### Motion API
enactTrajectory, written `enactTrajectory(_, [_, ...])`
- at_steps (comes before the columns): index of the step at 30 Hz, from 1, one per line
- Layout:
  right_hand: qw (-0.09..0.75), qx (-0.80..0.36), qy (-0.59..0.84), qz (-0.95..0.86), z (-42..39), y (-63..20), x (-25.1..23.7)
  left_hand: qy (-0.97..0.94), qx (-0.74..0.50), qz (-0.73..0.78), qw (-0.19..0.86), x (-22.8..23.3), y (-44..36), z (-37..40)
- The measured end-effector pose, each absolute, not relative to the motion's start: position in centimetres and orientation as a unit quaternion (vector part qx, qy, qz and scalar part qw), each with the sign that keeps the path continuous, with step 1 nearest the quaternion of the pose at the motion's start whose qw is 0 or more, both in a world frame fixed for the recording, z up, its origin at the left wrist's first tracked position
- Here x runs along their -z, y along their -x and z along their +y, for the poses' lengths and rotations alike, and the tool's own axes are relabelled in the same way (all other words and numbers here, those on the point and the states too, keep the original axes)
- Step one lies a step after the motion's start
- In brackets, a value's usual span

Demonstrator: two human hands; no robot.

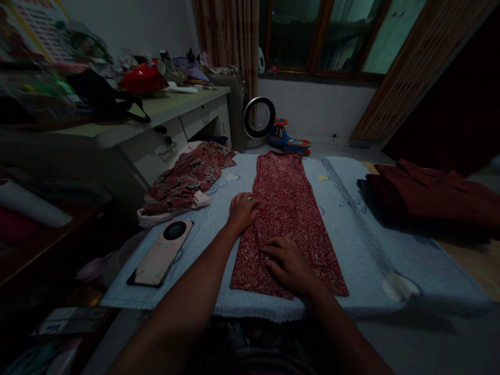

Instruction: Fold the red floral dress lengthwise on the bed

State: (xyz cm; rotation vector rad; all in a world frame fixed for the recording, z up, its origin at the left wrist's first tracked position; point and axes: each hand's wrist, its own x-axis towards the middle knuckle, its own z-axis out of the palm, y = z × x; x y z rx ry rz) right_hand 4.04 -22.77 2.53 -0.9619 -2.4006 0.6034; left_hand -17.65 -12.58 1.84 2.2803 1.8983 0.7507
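While two hands press it, one red dress (287,208) lies flat.

dress (289,208): matt printed cloth | blanket (359,245): soft nubbly cloth | phone (161,253): smooth glossy | desk (172,112): smooth painted

- One view only, head-worn; nothing to compare for shared ground.
- Looks forward and down from above the person's own forearms, which enter from the bottom edge.
- Close range: left hand (242,211) and right hand (287,263) lie just below centre, on a red patterned garment (289,208) spread over a pale blue cloth (351,234).
- Facing the far wall: window (324,36) and curtain (228,36) along the top.
- Desk (172,112) at left edge, dark red folded fabric (433,195) at right.
- Wide lens, edges bowed; dim light.
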Motion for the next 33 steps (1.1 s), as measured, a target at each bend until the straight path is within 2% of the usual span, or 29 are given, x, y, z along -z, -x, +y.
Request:
enactTrajectory(8, [0.238, -0.219, 0.353, -0.878, -22.9, -4.0, -2.9, -0.792, -0.222, 0.56, 0.099, -3.3, 17.3, -15.1])
enactTrajectory(26, [0.244, -0.222, 0.354, -0.875, -22.9, -4.0, -2.5, -0.777, -0.219, 0.584, 0.084, -1.3, 17.6, -13.5])
enactTrajectory(33, [0.247, -0.214, 0.355, -0.876, -22.8, -4.0, -2.6, -0.755, -0.22, 0.613, 0.082, -1.8, 17.0, -13.9])
